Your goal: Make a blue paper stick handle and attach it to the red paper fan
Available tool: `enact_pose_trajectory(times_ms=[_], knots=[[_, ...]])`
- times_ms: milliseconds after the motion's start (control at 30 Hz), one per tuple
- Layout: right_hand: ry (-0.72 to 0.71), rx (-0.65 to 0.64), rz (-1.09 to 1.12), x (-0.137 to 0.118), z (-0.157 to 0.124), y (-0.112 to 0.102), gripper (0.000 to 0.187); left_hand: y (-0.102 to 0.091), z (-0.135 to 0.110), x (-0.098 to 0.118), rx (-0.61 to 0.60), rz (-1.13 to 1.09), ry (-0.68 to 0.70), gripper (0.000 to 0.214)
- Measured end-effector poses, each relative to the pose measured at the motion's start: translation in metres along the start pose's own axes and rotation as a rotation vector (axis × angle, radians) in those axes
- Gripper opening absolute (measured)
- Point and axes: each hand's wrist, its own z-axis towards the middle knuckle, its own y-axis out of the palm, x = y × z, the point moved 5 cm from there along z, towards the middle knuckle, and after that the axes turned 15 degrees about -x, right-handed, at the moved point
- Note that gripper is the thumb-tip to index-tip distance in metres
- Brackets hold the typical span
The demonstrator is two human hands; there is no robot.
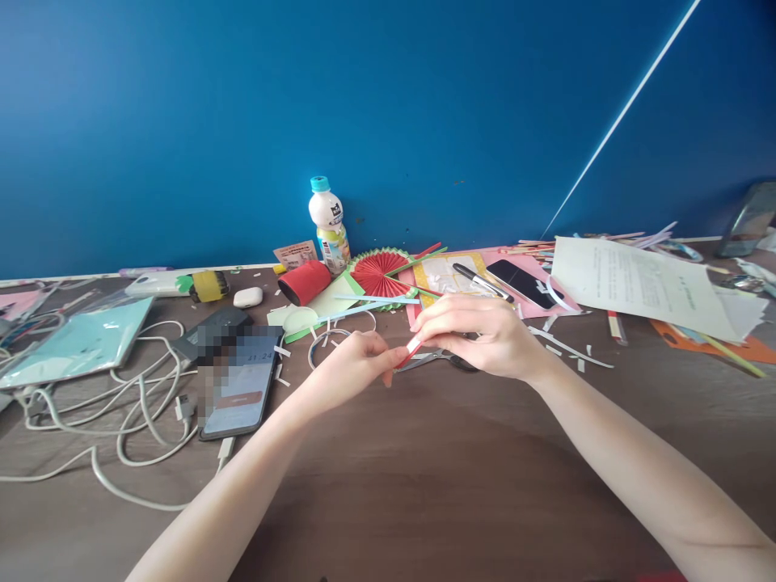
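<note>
My left hand (355, 361) and my right hand (482, 333) meet above the brown table (424, 477). Both pinch a small strip of red and white paper (411, 349) between their fingertips. Under my right hand lie scissors (445, 360), partly hidden by it. A red pleated paper fan (377, 272) and a red paper roll (305, 282) lie just beyond my hands. Thin paper strips and small white scraps (570, 349) are scattered around.
A phone (238, 384) on a white cable (130, 436) lies at the left, with a teal sheet (76, 343) beyond. A drink bottle (329, 224) stands at the blue wall. A marker (482, 282), another phone (522, 282) and a white sheet (643, 283) lie right.
</note>
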Motion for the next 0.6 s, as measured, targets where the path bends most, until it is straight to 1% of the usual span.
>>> enact_pose_trajectory(times_ms=[233,367,600], knots=[[0.031,-0.008,0.043,0.004,-0.0013,-0.0021,0.011,-0.0004,0.0023,-0.0027,0.003,-0.003,-0.012,0.051],[0.056,-0.012,0.05,0.0068,-0.0023,-0.0032,0.01,-0.0019,0.002,-0.0025,0.014,-0.026,0.007,0.054],[0.062,0.01,0.056,0.0082,-0.003,-0.0058,0.009,0.0003,0.0009,0.001,-0.023,-0.117,0.005,0.052]])
